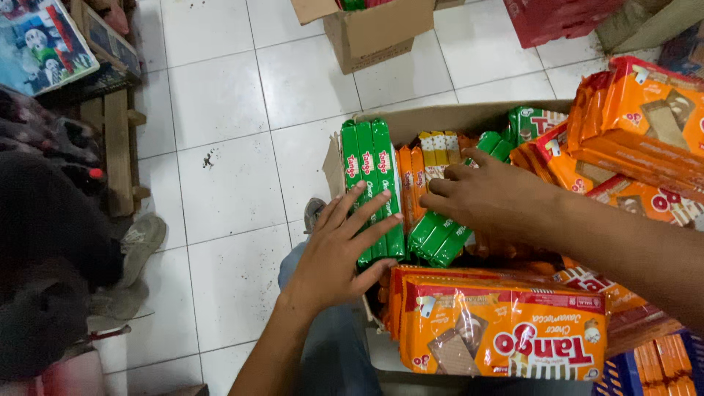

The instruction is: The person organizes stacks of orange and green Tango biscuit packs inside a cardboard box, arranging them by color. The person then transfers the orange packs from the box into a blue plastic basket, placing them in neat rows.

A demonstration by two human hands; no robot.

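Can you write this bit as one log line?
left hand: flat on green packs | right hand: reaching into cardboard box | orange packs: stacked nearby

A shop stockroom: cardboard boxes [370,33] of packaged wafers [506,334] on tiled floor [220,95].

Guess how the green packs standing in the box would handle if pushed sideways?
The green packs stand on end, narrow and tall, so probably apt to tip. The left hand lies flat against them. Their glossy wrap looks slippery. They seem light for their size, with contents possibly fragile.
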